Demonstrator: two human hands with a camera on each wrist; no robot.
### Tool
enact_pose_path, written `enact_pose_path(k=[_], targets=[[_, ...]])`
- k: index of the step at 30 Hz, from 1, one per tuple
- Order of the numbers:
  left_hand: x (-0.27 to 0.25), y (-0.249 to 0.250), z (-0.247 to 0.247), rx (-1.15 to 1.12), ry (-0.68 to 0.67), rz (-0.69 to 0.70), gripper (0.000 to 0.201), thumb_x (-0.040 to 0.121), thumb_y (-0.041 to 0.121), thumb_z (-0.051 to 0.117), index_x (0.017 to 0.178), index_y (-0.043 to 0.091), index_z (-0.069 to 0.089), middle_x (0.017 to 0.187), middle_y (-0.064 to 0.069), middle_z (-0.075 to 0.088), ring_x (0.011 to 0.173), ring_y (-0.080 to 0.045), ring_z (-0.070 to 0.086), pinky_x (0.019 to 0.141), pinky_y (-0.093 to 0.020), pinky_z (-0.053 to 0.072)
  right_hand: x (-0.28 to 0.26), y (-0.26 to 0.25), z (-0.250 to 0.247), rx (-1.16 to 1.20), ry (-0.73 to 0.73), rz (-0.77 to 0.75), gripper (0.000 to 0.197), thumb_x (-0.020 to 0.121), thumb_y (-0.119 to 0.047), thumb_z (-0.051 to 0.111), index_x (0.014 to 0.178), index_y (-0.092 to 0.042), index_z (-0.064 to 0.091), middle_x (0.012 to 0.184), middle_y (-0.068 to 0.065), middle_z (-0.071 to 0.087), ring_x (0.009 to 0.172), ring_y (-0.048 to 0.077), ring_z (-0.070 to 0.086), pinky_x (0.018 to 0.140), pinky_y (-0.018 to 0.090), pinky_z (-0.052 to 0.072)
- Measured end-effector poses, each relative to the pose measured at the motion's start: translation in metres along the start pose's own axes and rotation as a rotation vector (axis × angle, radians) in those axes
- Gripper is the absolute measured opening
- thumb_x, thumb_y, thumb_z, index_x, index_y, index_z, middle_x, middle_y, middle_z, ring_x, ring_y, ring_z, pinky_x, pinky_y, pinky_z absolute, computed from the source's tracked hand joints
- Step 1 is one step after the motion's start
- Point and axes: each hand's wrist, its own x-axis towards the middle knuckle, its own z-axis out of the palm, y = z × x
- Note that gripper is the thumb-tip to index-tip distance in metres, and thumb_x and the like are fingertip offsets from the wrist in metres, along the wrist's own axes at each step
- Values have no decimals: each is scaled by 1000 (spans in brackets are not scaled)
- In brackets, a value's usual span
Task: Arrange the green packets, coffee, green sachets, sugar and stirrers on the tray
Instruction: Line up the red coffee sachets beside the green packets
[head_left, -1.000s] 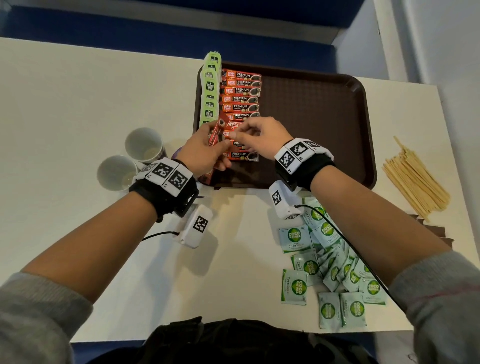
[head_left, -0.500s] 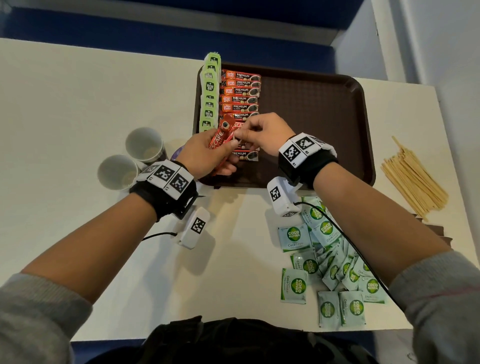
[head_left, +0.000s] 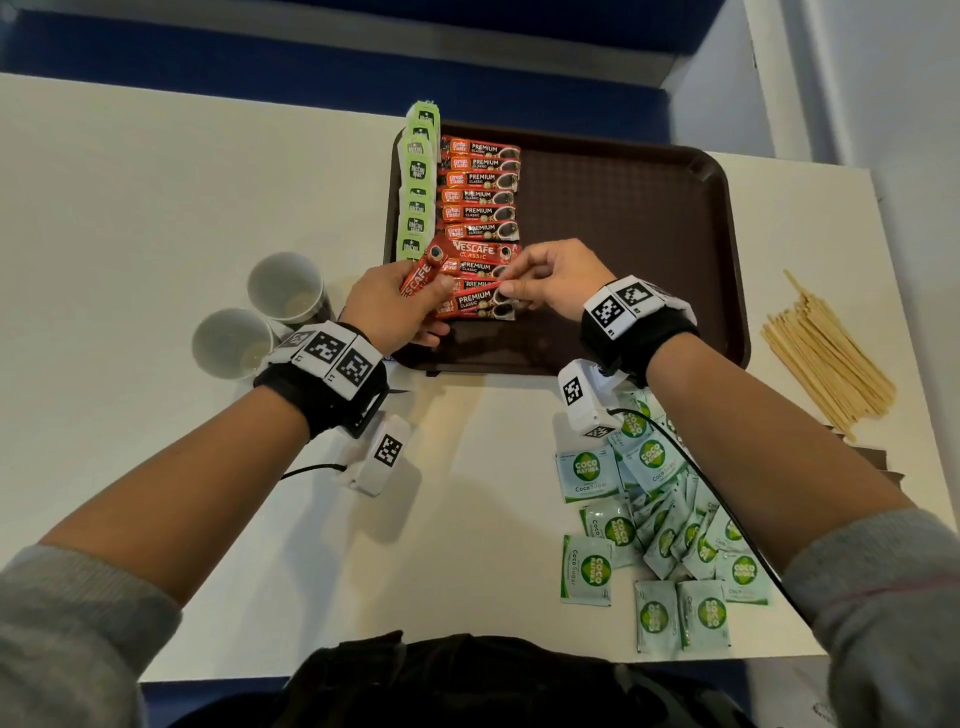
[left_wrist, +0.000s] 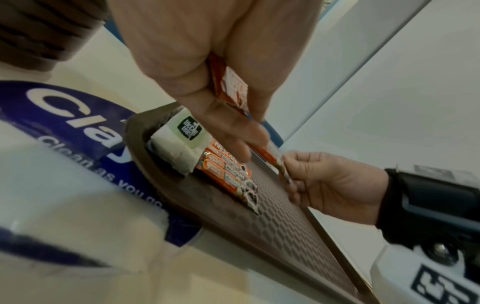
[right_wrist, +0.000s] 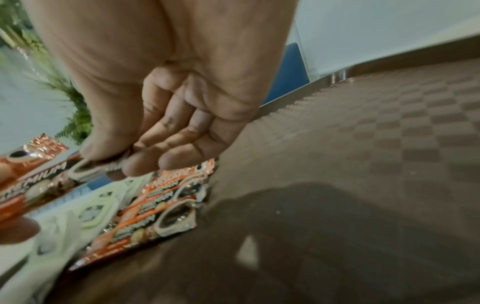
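Observation:
A brown tray (head_left: 623, 234) holds a column of green packets (head_left: 418, 187) along its left edge and a row of red coffee sachets (head_left: 480, 195) beside them. My left hand (head_left: 431, 291) grips a small bundle of coffee sachets (head_left: 420, 278) over the tray's near left corner. My right hand (head_left: 511, 288) pinches the right end of one coffee sachet (head_left: 475, 302), which lies across the near end of the row; its left end is still at my left hand. The left wrist view shows the same pinch on this sachet (left_wrist: 281, 166). Green sugar sachets (head_left: 649, 525) and wooden stirrers (head_left: 826, 358) lie on the table.
Two paper cups (head_left: 284, 288) (head_left: 231, 343) stand left of the tray. A blue printed sticker (left_wrist: 72, 115) lies on the table by the tray's left rim. The right two thirds of the tray are bare. Brown packets (head_left: 878, 457) peek out at the right table edge.
My right hand has drawn one sachet out of the left hand's bundle and turned it flat across the near end of the row. The left hand has tilted its bundle slightly.

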Motion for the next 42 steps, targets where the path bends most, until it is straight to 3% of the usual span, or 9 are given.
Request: enact_pose_path(k=[4, 10, 23, 28, 36, 38, 42], targets=[[3, -2, -5, 31, 84, 1, 23, 98, 29, 49, 103, 10, 61, 91, -7, 67, 65, -16, 65, 53, -22, 58, 1, 12, -1, -58, -34, 92, 9, 83, -10, 69, 80, -15, 62, 75, 4, 67, 62, 7, 63, 60, 15, 51], [5, 1, -8, 12, 91, 29, 20, 98, 27, 49, 98, 10, 60, 81, -3, 65, 62, -14, 63, 53, -21, 57, 0, 27, 7, -105, -47, 225, 13, 83, -10, 69, 74, -16, 62, 77, 7, 67, 66, 11, 63, 66, 21, 53], [2, 3, -7, 3, 94, 31, 21, 99, 27, 48, 99, 9, 60, 79, -3, 64, 59, -14, 61, 50, -20, 56, 6, 24, 16, -134, 89, 275, 17, 75, -17, 79, 71, -15, 62, 70, 4, 68, 59, 12, 67, 56, 20, 57], [1, 2, -5, 7, 79, 15, 20, 99, 27, 48, 99, 11, 60, 80, -3, 64, 61, -16, 61, 50, -21, 56, 4, 26, 18, -136, 117, 262, 19, 75, -16, 79, 72, -13, 61, 66, 2, 66, 57, 13, 66, 61, 25, 59], [1, 1, -3, 49, 49, 13, 20, 98, 28, 50, 100, 12, 62, 78, -1, 64, 58, -13, 59, 50, -22, 55, 5, 17, 14, -197, 162, 141, 19, 78, -26, 76, 76, -17, 60, 66, -2, 64, 55, 12, 64, 57, 20, 57], [1, 1, -3, 84, 19, 22, 20, 97, 28, 52, 103, 13, 62, 79, -1, 65, 58, -13, 59, 48, -20, 53, 4, 9, 14, -176, 160, 79, 18, 78, -30, 75, 82, -18, 62, 70, -1, 66, 57, 12, 65, 58, 19, 56], [-1, 0, -3, 150, -42, 21, 24, 94, 33, 56, 104, 13, 64, 79, -2, 69, 48, -6, 55, 42, -18, 48, 6, -7, 15, -25, 72, -24, 35, 78, -31, 75, 109, -18, 65, 92, 5, 67, 80, 17, 69, 70, 28, 58]])
